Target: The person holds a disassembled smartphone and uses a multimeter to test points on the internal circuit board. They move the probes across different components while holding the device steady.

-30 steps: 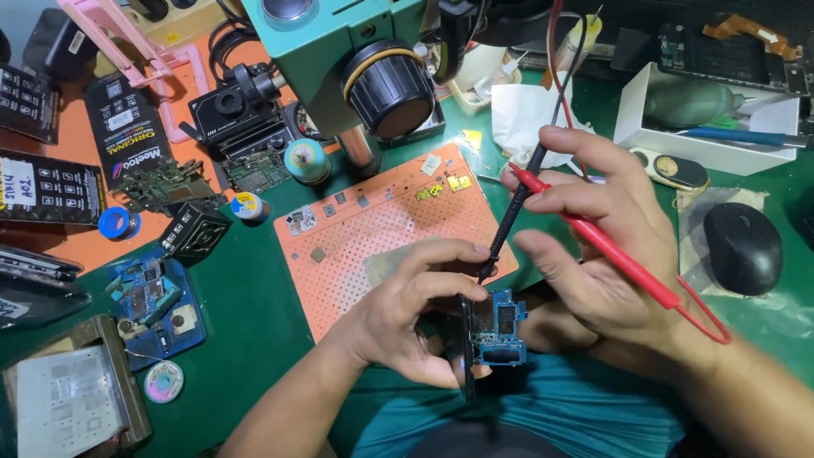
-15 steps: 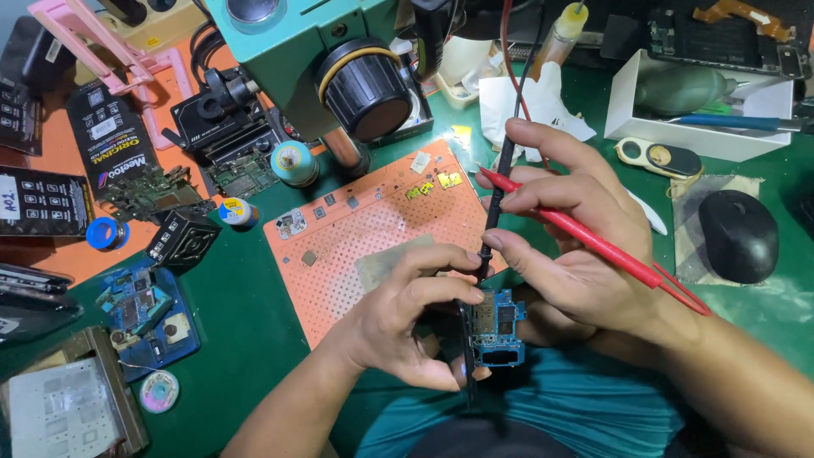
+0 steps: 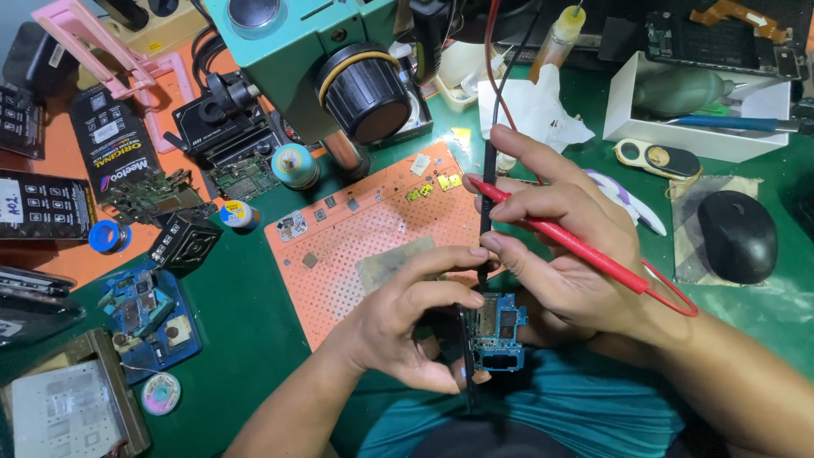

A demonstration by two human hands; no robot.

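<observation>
My left hand (image 3: 415, 322) grips a small blue circuit board (image 3: 498, 332) low in the middle, close to my body. My right hand (image 3: 568, 246) holds two test probes at once: a black probe (image 3: 487, 191) standing nearly upright with its tip down by the board's top edge, and a red probe (image 3: 560, 237) lying across my fingers, pointing left. Both probe leads run up and away behind the hand. An orange perforated mat (image 3: 373, 229) with small metal parts lies just beyond my hands.
A teal microscope (image 3: 322, 51) with a black knob stands at the back. Circuit boards (image 3: 140, 309), solder spools and dark packages crowd the left. A white tray (image 3: 695, 119) with a blower, a black mouse (image 3: 736, 236) and crumpled tissue (image 3: 530, 106) lie right.
The view has shifted slightly, so everything sits a little lower and left. Both hands keep their hold; the black probe tip stays at the board's top edge.
</observation>
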